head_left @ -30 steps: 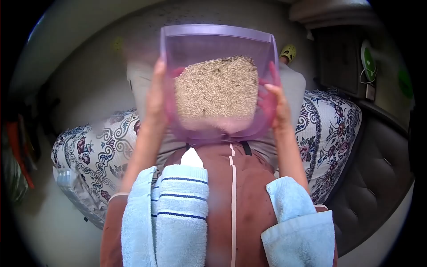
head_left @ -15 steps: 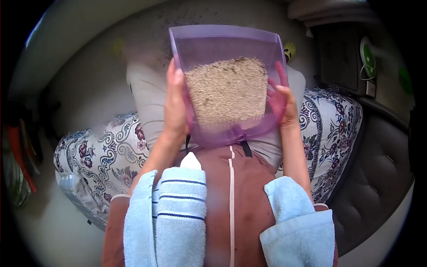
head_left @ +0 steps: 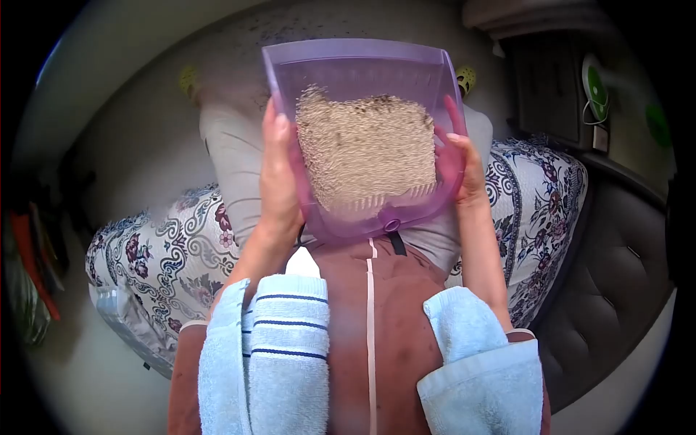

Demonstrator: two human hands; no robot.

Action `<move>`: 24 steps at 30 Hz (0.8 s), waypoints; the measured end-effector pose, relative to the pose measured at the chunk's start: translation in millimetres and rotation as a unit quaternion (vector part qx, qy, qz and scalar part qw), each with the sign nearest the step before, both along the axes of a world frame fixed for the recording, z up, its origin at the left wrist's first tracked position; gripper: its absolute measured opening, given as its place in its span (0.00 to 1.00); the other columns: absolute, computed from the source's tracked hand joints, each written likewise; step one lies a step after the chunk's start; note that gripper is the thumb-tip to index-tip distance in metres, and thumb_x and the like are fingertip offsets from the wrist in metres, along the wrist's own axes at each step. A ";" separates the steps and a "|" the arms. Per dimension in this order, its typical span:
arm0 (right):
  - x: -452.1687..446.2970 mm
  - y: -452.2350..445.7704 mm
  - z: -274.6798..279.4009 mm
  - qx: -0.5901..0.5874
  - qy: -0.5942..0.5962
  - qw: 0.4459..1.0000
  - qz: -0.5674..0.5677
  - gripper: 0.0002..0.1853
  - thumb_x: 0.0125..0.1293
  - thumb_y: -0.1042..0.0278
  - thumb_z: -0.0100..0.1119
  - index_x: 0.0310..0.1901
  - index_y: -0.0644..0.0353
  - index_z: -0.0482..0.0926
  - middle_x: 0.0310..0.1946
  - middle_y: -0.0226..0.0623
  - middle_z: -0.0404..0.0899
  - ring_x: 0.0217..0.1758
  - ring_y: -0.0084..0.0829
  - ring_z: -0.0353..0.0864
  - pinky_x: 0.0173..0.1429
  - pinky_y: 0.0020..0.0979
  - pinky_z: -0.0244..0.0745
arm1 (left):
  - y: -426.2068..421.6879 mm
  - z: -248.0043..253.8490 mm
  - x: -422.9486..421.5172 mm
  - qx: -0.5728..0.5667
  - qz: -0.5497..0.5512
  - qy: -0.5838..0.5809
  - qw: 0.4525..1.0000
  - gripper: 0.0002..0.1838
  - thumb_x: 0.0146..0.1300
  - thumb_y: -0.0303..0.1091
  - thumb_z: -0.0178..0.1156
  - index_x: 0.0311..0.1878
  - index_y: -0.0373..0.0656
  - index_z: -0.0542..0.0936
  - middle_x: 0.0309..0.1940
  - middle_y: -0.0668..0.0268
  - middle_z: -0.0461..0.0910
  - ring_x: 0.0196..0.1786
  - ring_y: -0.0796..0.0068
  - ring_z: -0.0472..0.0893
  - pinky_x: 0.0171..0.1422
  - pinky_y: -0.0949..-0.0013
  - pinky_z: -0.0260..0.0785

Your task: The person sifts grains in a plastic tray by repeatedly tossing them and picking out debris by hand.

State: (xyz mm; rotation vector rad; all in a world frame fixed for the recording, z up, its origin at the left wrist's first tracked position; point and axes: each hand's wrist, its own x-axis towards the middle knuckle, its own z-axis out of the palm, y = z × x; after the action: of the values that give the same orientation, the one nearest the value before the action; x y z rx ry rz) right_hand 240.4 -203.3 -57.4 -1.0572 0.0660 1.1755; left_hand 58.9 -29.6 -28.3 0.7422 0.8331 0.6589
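A translucent purple plastic winnowing tray (head_left: 355, 49) is held over my lap, its wide end away from me. Small beige grains (head_left: 370, 152) are spread over its ribbed bottom, with dark specks mostly along the far edge of the heap. My left hand (head_left: 279, 170) grips the left wall, thumb on the outside near the rim. On the opposite side my right hand (head_left: 467, 167) clasps the right wall, its fingers showing through the plastic underneath. A small round hole (head_left: 392, 225) sits in the tray's near end.
A light blue towel (head_left: 290, 362) hangs over my brown top. Beneath me is a patterned bedcover (head_left: 159, 254), with a dark padded headboard (head_left: 609, 290) at right. Dark bits (head_left: 290, 29) are scattered on the floor ahead. A yellow clog (head_left: 465, 80) shows beyond the tray.
The tray has shifted slightly left with both hands still on it. The grains have moved inside it, with a small peak now rising at the far left.
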 end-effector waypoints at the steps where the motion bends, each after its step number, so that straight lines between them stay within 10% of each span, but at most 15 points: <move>1: -10.3 7.3 7.0 -0.013 -0.057 0.998 -0.011 0.42 0.59 0.64 0.54 0.76 0.52 0.50 0.70 0.47 0.59 0.69 0.40 0.64 0.71 0.37 0.63 | 8.6 -6.6 -9.6 -0.037 -0.029 0.003 0.999 0.31 0.74 0.51 0.44 0.73 0.46 0.58 0.64 0.58 0.68 0.66 0.65 0.68 0.72 0.61 0.57; 4: -58.3 25.7 13.7 -0.027 -0.206 0.978 -0.002 0.43 0.60 0.65 0.54 0.76 0.61 0.48 0.77 0.39 0.48 0.80 0.32 0.41 0.79 0.30 0.34 | 54.5 -30.1 -57.8 -0.119 -0.067 -0.018 0.990 0.30 0.72 0.54 0.44 0.75 0.59 0.57 0.56 0.52 0.72 0.57 0.59 0.76 0.65 0.54 0.68; 10: -13.9 6.8 -10.1 -0.026 -0.029 0.999 0.020 0.43 0.59 0.64 0.54 0.76 0.42 0.49 0.65 0.50 0.63 0.62 0.40 0.72 0.61 0.38 0.75 | 21.5 -9.2 -15.6 0.012 -0.049 -0.001 0.999 0.31 0.74 0.51 0.44 0.74 0.45 0.56 0.66 0.57 0.66 0.69 0.67 0.65 0.74 0.64 0.55; 17: -63.5 25.6 14.3 -0.041 -0.181 0.982 -0.037 0.41 0.61 0.68 0.52 0.76 0.58 0.49 0.74 0.38 0.55 0.77 0.32 0.52 0.78 0.30 0.42 | 54.8 -42.2 -52.5 -0.126 -0.076 0.003 0.989 0.32 0.70 0.55 0.47 0.75 0.60 0.57 0.54 0.53 0.75 0.54 0.63 0.78 0.61 0.61 0.71; 24: -1.1 -9.3 -5.4 -0.025 -0.045 0.999 0.004 0.43 0.58 0.62 0.55 0.76 0.41 0.51 0.61 0.45 0.67 0.60 0.41 0.73 0.61 0.41 0.74 | 6.0 -3.8 -2.0 -0.021 -0.056 -0.024 0.998 0.33 0.74 0.48 0.45 0.75 0.43 0.53 0.71 0.59 0.61 0.72 0.68 0.60 0.76 0.66 0.49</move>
State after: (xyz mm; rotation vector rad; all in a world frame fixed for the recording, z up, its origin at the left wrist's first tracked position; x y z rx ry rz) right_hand 239.3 -212.5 -62.7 -1.1534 0.0204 1.1368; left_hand 56.9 -23.6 -32.1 0.7275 0.7543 0.5563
